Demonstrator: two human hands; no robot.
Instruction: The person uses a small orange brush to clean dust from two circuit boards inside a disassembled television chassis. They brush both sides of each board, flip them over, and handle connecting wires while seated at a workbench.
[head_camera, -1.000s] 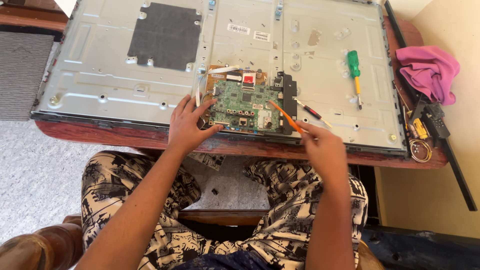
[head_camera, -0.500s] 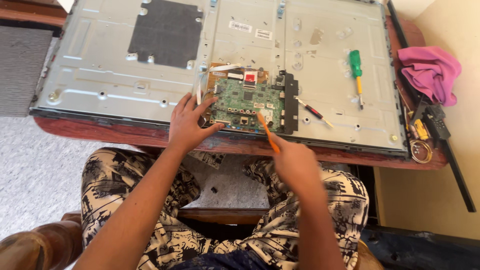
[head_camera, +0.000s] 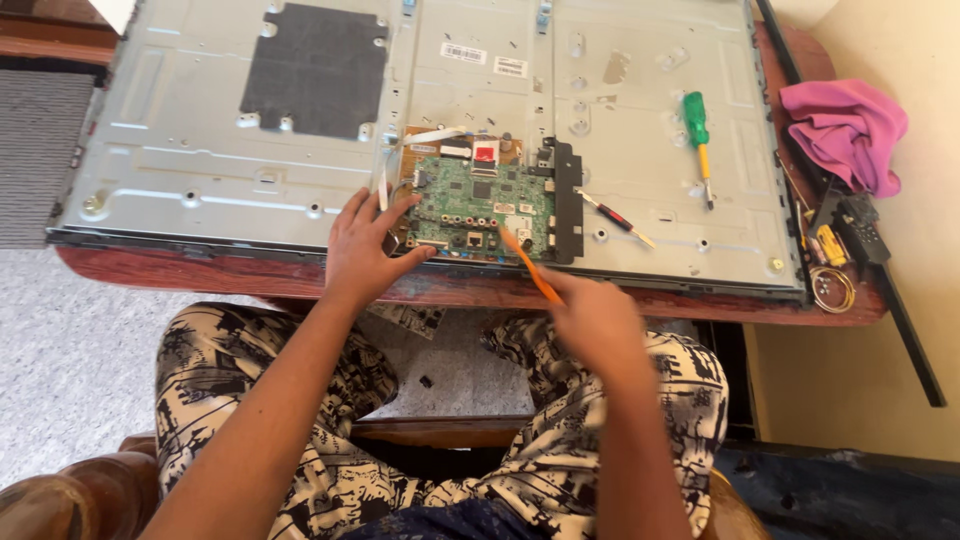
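Across the wooden table (head_camera: 250, 280) lies a grey metal panel (head_camera: 200, 180). Left hand (head_camera: 365, 250), fingers spread loose, rests on the green circuit board (head_camera: 485, 208); right hand (head_camera: 595, 318) grips an orange tool (head_camera: 528, 268) touching the board.

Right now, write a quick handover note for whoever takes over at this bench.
Left hand rests on the left edge of the green circuit board, steadying it.
Right hand grips an orange tool, tip at the board's lower edge.
The board lies on the grey metal back panel; whether it is fastened cannot be told.
Green screwdriver and small red-black screwdriver lie unused to the right.
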